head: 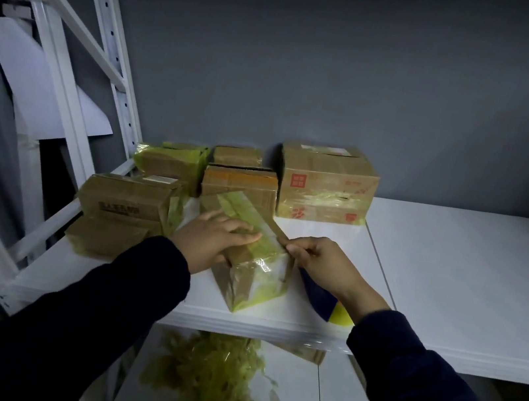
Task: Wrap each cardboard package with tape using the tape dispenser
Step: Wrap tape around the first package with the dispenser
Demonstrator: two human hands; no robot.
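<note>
Cardboard package (pixel 252 278) under work lies at the front of the white shelf (pixel 451 282), long side running away from the person, with yellow-green tape (pixel 246 218) along its top and clear film over the near end. Left hand (pixel 215 241) lies flat on the top face, fingers extended and pressing, thumb down the near end. Right hand (pixel 319 261) has its fingers curled, and forefinger and thumb pinch the tape at the package's right top edge. A blue and yellow object (pixel 327 300) sits under the right wrist; judged to be the tape dispenser, though whether the hand holds it cannot be told. Taped packages stand behind: a large box (pixel 325 182) at the rear and a stack (pixel 124 202) at the left. Crumpled tape scraps (pixel 204 374) lie on the lower shelf. Step in hand, by judgement: laying a strip down on this package. Next move calls for drawing the strip taut, smoothing it flat, then turning the package to an untaped face
</note>
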